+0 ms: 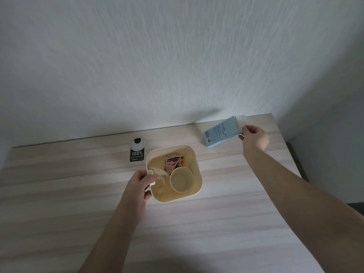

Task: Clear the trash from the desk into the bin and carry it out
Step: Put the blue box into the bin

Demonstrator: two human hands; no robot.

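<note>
Head view is showing a pale wood-grain desk (226,223) pushed against a white textured wall (177,56). Both bare forearms are reaching out over the desk from the near edge.

A cream bin (198,170) with rounded corners is standing upright near the middle of the desk, its mouth facing up. The left hand (137,186) is gripping the bin at its near left rim: the thumb is curling over the rim into the mouth, and the other fingers are wrapping the outside wall. Inside the bin, a paper cup (182,180) is lying on the right, open end up. A pink wrapper (174,161) is sitting at the far side, with a thin stick (175,164) leaning across it. Crumpled paper (160,174) is filling the left side, beside the thumb.

At the far right of the desk, the right hand (254,137) is pinching the right edge of a blue packet (221,132) between thumb and curled fingers. The packet is tilting, its far end raised toward the wall, its near left corner at the desk. Whether that corner is touching the wood is unclear.

A black-and-white tag (137,152) reading "100%" is lying flat just left of the bin, at its far side, apart from both hands.
</note>
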